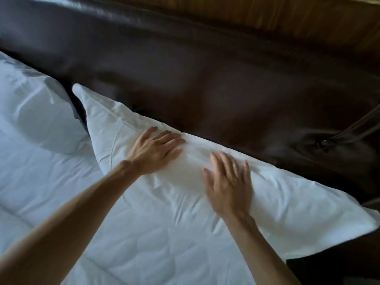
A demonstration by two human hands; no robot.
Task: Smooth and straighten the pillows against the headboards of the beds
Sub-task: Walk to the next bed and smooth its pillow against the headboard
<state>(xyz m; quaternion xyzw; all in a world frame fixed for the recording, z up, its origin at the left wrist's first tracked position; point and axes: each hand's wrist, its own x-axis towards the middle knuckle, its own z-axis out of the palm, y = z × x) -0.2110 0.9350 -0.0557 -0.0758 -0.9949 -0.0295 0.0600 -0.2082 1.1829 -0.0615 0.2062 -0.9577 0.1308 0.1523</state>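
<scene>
Both palms are down flat on the pillow [185,182], left hand [156,153] and right hand [228,188] side by side, fingers spread, gripping nothing. Smoothing looks mid-way: the white pillow lies along the dark headboard [205,79], far edge touching it, but creases show across its middle. A second pillow [37,112] sits at left, untouched for now.

Two pillows [205,182] [35,112]; two hands [156,151] [228,186]; one headboard [205,79]; one duvet [61,182]
</scene>
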